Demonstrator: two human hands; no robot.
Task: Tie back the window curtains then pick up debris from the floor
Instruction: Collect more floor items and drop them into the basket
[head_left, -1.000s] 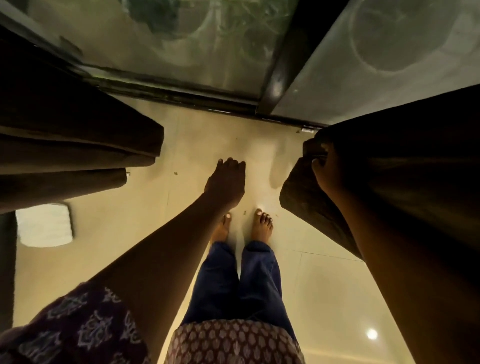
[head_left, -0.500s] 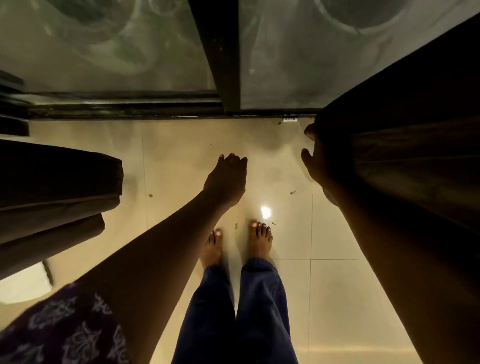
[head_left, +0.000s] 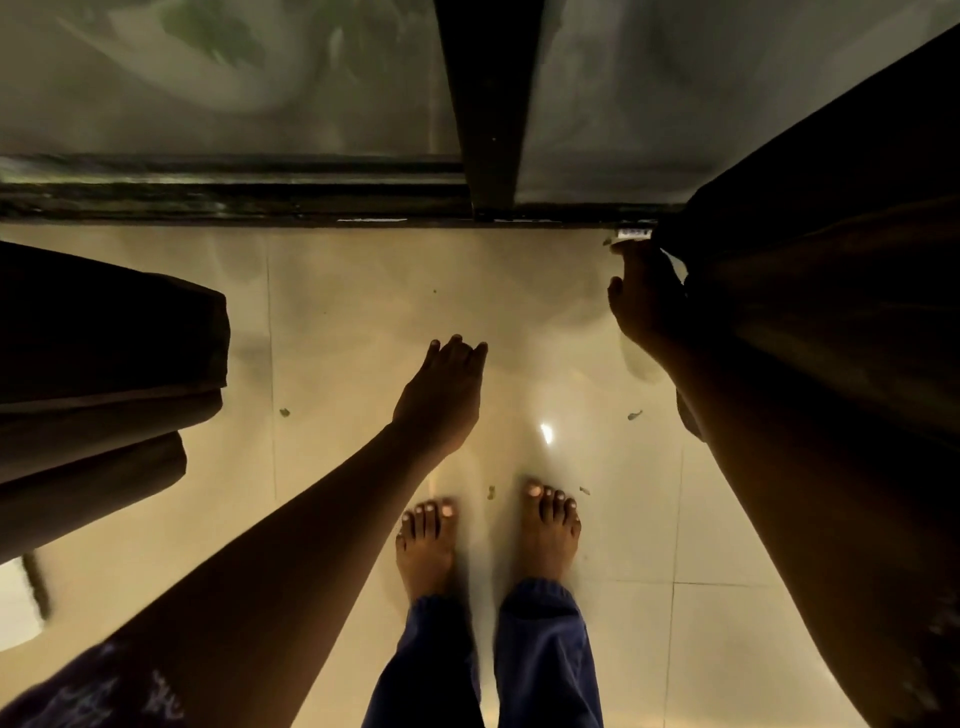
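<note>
Cream glossy tile makes up the floor, crossed by thin grout lines and carrying a small bright glint of reflected light. Along its far edge runs a dark window track, with hazy glass above it split by one dark upright frame post. No containers show here.

Two dark curtains hang in view: the left curtain is bunched in folds at the left edge, and the right curtain drapes down the right side. The right hand lies against the right curtain's inner edge; whether its fingers grip the fabric cannot be told, as they are lost in shadow. The left hand hangs free over the floor, fingers loosely curled and holding nothing.

Four small bits of debris can be counted on the tile: one near the left curtain, one beside the right forearm, and two by the toes. Two bare feet stand on the tile, in blue trouser legs.
</note>
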